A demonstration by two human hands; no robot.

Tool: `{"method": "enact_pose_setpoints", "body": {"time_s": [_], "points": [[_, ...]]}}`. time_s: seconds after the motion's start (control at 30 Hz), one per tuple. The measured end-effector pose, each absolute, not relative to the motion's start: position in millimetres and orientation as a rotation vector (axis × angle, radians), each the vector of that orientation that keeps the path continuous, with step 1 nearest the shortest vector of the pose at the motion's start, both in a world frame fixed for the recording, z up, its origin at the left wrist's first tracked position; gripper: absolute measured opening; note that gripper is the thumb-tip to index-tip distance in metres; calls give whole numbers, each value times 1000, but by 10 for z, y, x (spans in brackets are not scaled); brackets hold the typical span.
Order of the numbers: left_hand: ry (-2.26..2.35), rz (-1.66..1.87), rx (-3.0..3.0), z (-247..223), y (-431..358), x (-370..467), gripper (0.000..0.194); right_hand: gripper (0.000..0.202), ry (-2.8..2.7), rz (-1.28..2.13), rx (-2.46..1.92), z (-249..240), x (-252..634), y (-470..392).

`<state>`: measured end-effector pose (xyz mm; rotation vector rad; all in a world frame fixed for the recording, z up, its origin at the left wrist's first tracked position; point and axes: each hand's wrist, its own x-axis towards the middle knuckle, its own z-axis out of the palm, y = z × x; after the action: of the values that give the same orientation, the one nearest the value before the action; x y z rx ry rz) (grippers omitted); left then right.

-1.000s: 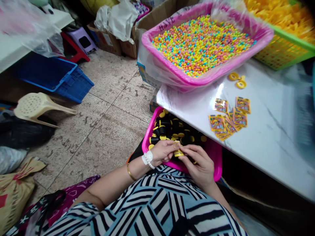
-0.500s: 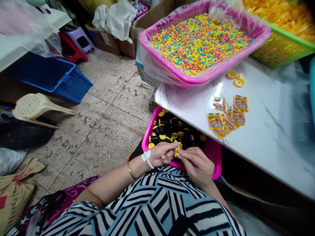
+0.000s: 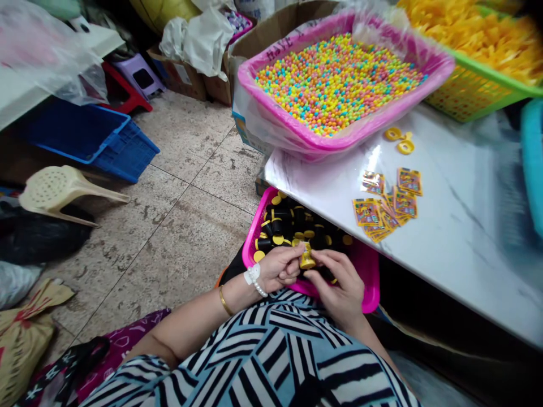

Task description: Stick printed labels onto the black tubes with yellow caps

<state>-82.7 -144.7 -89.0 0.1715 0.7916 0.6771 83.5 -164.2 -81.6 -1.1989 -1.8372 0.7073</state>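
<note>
My left hand pinches a small yellow container with a printed wrap, just above the pink basket on my lap. My right hand is beside it on the right, its thumb and index finger apart and the fingertips close to the container; whether they touch it I cannot tell. Under both hands, the pink basket holds several small black containers with yellow lids. On the white table to the right lie several printed yellow-orange stickers in a loose, overlapping pile.
A pink tray of coloured candy balls sits at the table's far corner. Nearby are yellow ring pieces and a green basket of orange-yellow pieces. Across the floor stand a cream stool and a blue crate.
My right thumb and index finger have moved apart from their pinch at the container. The container is more upright in my left hand. The view has shifted slightly.
</note>
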Motion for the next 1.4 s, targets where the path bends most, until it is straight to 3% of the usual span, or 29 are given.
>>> {"method": "enact_pose_setpoints", "body": {"time_s": [0.27,0.33,0.47,0.53,0.67,0.77,0.87,1.03,1.23,1.33,1.4], "points": [[806,659,340,-739,-1425,-785,51,35,-2060,555,-1126,-246,1099,-1468],[825,669,414,-741,-1389,-835,57,37,-2073,230,-1204,107,1473,-1293],[973,725,496,-793,-1370,-946,63,47,-1794,-801,-1462,730,2329,-802],[1025,753,488,-820,-1393,-980,61,53,-1709,-923,-1529,799,2520,-588],[1047,763,489,-822,-1450,-969,57,25,-1886,-449,-1520,413,2269,-406],[1038,742,513,-779,-1452,-931,53,22,-1972,-135,-1565,12,2001,-334],[1041,749,567,-700,-1400,-906,51,19,-1963,-104,-1665,-147,1944,-277],[1062,844,696,-480,-1289,-874,45,8,-1861,-208,-1476,44,1762,-594],[1020,981,884,-372,-1292,-872,34,43,-2213,28,-1025,-125,1094,-1369],[1127,962,899,-458,-1326,-936,24,45,-2055,334,-1154,-382,914,-1533],[1179,945,905,-534,-1354,-971,20,40,-1805,718,-1341,-540,842,-1553]]}}
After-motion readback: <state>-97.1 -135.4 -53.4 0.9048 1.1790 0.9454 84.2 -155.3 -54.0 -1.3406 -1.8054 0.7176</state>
